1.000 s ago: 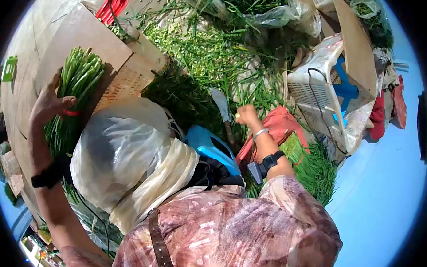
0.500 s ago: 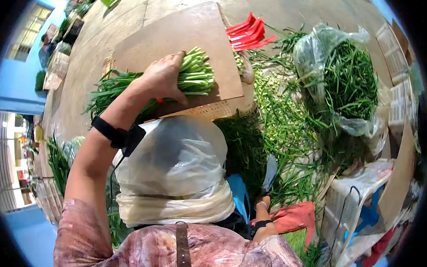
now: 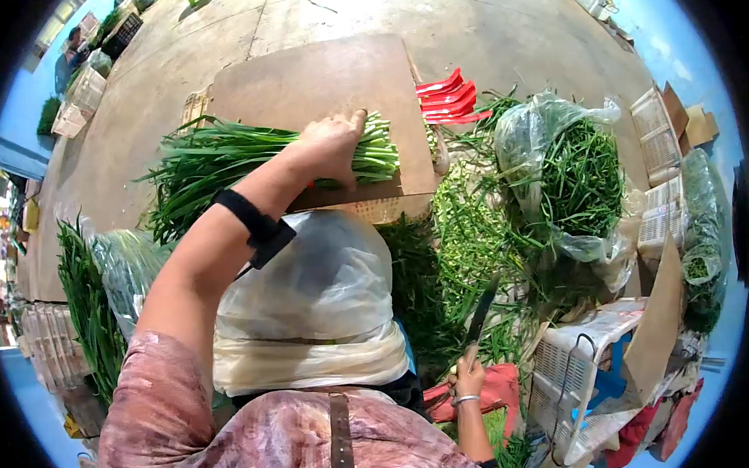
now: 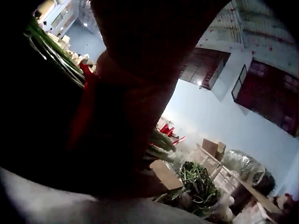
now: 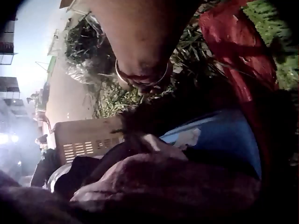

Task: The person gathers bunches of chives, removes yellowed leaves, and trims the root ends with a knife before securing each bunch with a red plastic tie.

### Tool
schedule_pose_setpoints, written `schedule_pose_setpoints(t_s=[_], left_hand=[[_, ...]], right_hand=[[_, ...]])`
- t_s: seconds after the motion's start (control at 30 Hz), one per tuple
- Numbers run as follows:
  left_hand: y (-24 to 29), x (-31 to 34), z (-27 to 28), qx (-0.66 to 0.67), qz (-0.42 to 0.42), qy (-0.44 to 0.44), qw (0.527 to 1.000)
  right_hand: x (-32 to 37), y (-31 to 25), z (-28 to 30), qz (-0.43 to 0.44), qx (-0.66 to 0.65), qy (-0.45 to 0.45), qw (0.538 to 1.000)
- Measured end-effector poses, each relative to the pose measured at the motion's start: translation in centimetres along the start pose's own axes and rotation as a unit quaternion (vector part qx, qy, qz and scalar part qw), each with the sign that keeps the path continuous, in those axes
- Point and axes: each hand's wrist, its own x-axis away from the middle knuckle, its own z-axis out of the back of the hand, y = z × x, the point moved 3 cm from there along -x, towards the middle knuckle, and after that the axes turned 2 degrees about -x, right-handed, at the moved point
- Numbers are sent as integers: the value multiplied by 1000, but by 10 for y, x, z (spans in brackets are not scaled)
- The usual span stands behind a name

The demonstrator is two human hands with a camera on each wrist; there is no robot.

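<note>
My left hand grips a bunch of long green chives from above, near its pale stem ends. The bunch lies on a brown board, leaves to the left and cut stems to the right. A red band around it shows in the left wrist view, where the hand is mostly dark. Low on the right side, my right hand holds a knife by its handle, blade pointing up and away. In the right wrist view, the forearm and bracelet show but the knife is hidden.
Red strips lie at the board's right edge. Cut trimmings cover the floor, beside a clear bag of greens. A white crate stands at right, near a red cloth. Whitish plastic covers my lap.
My right hand, earlier empty near the knife lying on the greens, has taken it by the handle and raised it. The head view has swung round towards the board; my left hand stays on the chives.
</note>
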Motion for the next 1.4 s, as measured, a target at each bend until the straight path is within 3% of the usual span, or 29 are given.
schedule_pose_setpoints(t_s=[0.07, 0.13, 0.27, 0.33, 0.4, 0.47, 0.53, 0.63, 0.7, 0.9, 1.03, 1.07, 1.17, 1.27, 1.4], left_hand=[[-1, -2, -6, -6, 0, 41, 999], [3, 2, -8, -52, 24, 41, 998], [4, 3, -20, -75, 30, 94, 992], [5, 5, -21, -69, 29, 95, 993], [6, 5, -21, -80, 34, 97, 992], [8, 7, -19, -72, 44, 96, 992], [7, 6, -21, -71, 36, 97, 992], [6, 3, -26, -70, 36, 116, 990], [6, 3, -28, -72, 35, 122, 989], [9, 0, -30, -79, 28, 146, 986], [10, -2, -33, -84, 20, 136, 987], [11, -1, -32, -86, 16, 137, 987], [11, 1, -22, -64, 10, 101, 993], [14, 5, -25, -74, 19, 91, 993], [13, 2, -23, -79, 11, 83, 993]], right_hand=[[17, -49, -12, 54, -55, -18, 997], [26, -92, -27, 201, -19, -90, 975], [53, -180, -73, 266, 23, -147, 952], [64, -209, -101, 287, 56, -137, 947], [60, -224, -126, 415, 189, -86, 886], [76, -252, -153, 430, 220, -86, 872], [80, -262, -174, 501, 238, -71, 829], [76, -265, -193, 513, 276, -77, 809], [70, -260, -200, 458, 344, -64, 817], [82, -270, -205, 410, 430, -60, 802], [55, -280, -228, 447, 426, -65, 784], [53, -292, -235, 407, 436, -70, 800], [49, -295, -237, 427, 415, -61, 801], [55, -282, -227, 378, 432, -67, 816], [32, -281, -244, 424, 421, -90, 797]])
